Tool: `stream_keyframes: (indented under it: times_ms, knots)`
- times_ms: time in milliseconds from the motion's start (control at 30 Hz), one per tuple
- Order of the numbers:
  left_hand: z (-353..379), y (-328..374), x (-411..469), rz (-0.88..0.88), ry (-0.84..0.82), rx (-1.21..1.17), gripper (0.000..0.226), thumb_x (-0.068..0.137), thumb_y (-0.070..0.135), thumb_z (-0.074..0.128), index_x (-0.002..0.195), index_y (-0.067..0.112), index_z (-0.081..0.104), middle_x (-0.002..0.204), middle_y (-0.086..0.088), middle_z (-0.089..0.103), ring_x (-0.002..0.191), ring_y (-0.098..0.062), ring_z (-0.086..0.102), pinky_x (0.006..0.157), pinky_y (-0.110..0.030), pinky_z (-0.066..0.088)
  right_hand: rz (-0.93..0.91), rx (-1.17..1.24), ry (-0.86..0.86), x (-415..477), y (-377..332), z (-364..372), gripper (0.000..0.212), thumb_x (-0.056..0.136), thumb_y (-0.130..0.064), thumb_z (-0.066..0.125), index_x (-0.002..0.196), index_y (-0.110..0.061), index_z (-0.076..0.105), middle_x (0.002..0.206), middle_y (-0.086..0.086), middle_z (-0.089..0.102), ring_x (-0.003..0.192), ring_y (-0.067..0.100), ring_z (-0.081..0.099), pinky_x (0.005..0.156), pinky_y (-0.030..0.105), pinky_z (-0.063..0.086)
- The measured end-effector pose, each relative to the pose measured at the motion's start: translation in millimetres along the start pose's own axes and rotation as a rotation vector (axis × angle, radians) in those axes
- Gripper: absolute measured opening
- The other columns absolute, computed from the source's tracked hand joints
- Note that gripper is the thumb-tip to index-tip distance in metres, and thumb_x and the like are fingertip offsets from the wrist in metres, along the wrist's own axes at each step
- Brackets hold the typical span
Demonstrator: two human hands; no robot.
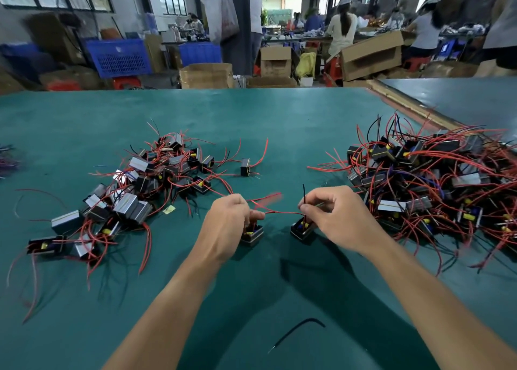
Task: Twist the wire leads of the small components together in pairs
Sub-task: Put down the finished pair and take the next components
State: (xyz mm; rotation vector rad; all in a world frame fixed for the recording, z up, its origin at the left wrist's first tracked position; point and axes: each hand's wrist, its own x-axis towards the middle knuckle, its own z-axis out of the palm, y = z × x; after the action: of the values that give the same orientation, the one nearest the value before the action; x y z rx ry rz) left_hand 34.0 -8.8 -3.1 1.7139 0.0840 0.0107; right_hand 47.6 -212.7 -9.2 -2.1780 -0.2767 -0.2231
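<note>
The left hand (pixel 229 224) is curled, its fingertips pinching a thin red wire (pixel 282 212) that runs taut across to the fingertips of the right hand (pixel 333 215). The right thumb and forefinger are closed in a pinch on a stiff black wire (pixel 303 194), which stands straight up above them. Just under the left fingers sits the left box (pixel 253 236), small, square-edged and black with a yellow insert. The right box (pixel 302 231), of the same kind, lies tilted just under the right fingers. A loose red end (pixel 270 198) between the two sets of fingertips is blurred. Out past the left fingers lies a loose heap (pixel 134 196) of such boxes, some with grey metal faces. Past the right fingers is a dense heap (pixel 433 179) tangled in red leads. All rest on a matte green table (pixel 279 123).
</note>
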Motion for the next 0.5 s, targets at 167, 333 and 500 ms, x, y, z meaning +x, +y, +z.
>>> stream_keyframes:
  times_ms: [167, 333, 500]
  knots:
    - [-2.4, -1.5, 0.1, 0.006, -0.060, 0.232, 0.038, 0.074, 0.036, 0.052, 0.043, 0.015, 0.055, 0.072, -0.003, 0.075, 0.075, -0.020, 0.066, 0.073, -0.034, 0.053, -0.001, -0.018, 0.102, -0.6, 0.1, 4.2, 0.012, 0.085, -0.016, 0.072, 0.074, -0.022, 0.072, 0.065, -0.019, 0.067, 0.054, -0.005, 0.053, 0.061, 0.010, 0.040]
    - [-1.1, -9.6, -2.8, 0.116, -0.009, 0.351, 0.035, 0.074, 0.019, 0.075, 0.047, 0.016, 0.054, 0.049, 0.008, 0.063, 0.048, -0.009, 0.057, 0.053, -0.027, 0.046, 0.017, 0.046, 0.091, -0.1, -2.1, 3.7, 0.021, 0.085, -0.009, 0.070, 0.077, -0.028, 0.071, 0.068, -0.015, 0.068, 0.055, 0.005, 0.060, 0.067, 0.033, 0.058]
    - [-6.2, -7.2, -7.2, 0.130, -0.156, 0.388, 0.032, 0.064, -0.006, 0.077, 0.071, 0.023, 0.066, 0.077, 0.007, 0.075, 0.081, -0.024, 0.072, 0.071, -0.049, 0.059, 0.061, 0.167, 0.136, -0.9, -2.8, 1.3, 0.025, 0.083, 0.000, 0.068, 0.080, -0.025, 0.066, 0.073, 0.001, 0.071, 0.063, 0.024, 0.072, 0.067, 0.050, 0.061]
